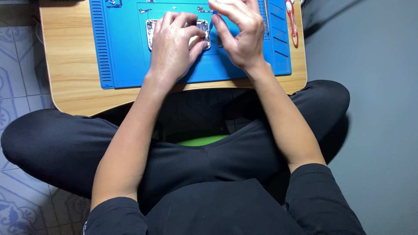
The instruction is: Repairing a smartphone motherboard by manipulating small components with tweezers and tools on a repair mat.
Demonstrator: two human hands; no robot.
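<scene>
An opened phone body (151, 31) with bare metal insides lies on a blue work mat (126, 56). My left hand (174, 48) rests over it, fingers curled down onto its middle and right end. My right hand (241, 32) hovers just right of the phone, fingers bent and pinched near a thin dark tool tip by the phone's right edge; what it grips is mostly hidden. Much of the phone is covered by my left hand.
The mat lies on a small wooden lap table (69, 65) over my crossed legs. A red-handled tool (291, 21) rests on the mat's right strip. Small screws and metal parts (146, 10) sit along the mat's far edge. Tiled floor at left, grey floor at right.
</scene>
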